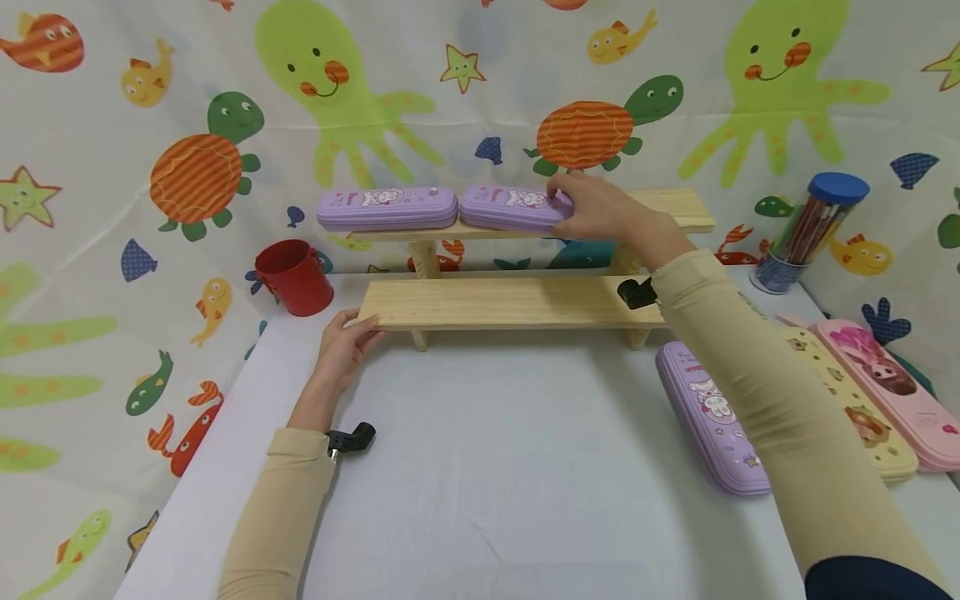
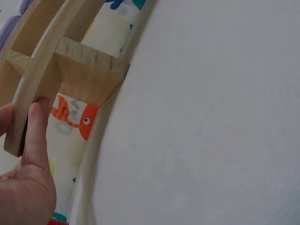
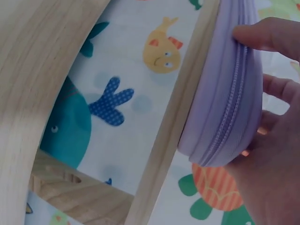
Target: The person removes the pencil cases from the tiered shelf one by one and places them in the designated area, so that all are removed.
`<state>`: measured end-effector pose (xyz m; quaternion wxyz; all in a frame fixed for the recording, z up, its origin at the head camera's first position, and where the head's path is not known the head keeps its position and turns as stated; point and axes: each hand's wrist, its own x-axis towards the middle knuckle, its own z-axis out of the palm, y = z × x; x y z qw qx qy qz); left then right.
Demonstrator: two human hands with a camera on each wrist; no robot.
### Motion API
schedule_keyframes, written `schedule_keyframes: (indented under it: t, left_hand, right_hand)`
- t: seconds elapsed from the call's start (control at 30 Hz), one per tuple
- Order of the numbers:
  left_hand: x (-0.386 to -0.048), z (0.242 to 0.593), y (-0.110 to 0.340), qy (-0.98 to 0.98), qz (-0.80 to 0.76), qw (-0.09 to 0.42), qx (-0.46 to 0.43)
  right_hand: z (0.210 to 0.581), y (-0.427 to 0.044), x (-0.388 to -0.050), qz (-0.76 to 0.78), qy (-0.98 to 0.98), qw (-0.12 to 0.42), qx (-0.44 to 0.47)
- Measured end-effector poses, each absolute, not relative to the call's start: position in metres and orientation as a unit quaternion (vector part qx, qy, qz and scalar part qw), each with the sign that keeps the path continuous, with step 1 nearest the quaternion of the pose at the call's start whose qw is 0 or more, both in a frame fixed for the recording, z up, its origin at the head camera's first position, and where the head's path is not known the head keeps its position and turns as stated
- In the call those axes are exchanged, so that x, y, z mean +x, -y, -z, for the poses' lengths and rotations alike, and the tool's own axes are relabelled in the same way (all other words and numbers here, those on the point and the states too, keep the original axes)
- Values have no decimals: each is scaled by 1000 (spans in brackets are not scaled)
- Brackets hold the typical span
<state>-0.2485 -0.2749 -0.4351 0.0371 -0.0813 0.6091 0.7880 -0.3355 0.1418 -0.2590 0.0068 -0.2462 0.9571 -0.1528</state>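
Two purple zippered pencil cases lie end to end on the upper board of a two-tier wooden shelf [image 1: 480, 302]. My right hand [image 1: 600, 208] grips the right end of the right-hand purple pencil case [image 1: 510, 208], thumb and fingers on opposite sides in the right wrist view. That purple case [image 3: 225, 93] rests against the upper board there. The other purple pencil case [image 1: 386, 210] touches or nearly touches its left end. My left hand [image 1: 345, 350] pinches the left end of the lower board, with a finger under the wooden board [image 2: 40, 79] in the left wrist view.
A red bucket [image 1: 295, 279] stands left of the shelf. At the right are a third purple pencil case [image 1: 708, 417], partly behind my sleeve, a yellow case [image 1: 862, 408], a pink case [image 1: 892, 392] and a blue-lidded tube of pencils [image 1: 810, 233]. A patterned curtain [image 1: 480, 125] hangs behind.
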Motion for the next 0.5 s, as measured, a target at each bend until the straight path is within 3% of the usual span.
schedule_keyframes:
  t: [0.5]
  left_hand:
    - [-247,435,276,-599,-796,43,-75]
  right_hand:
    - [248,-156,-305,81,-964,64,-246]
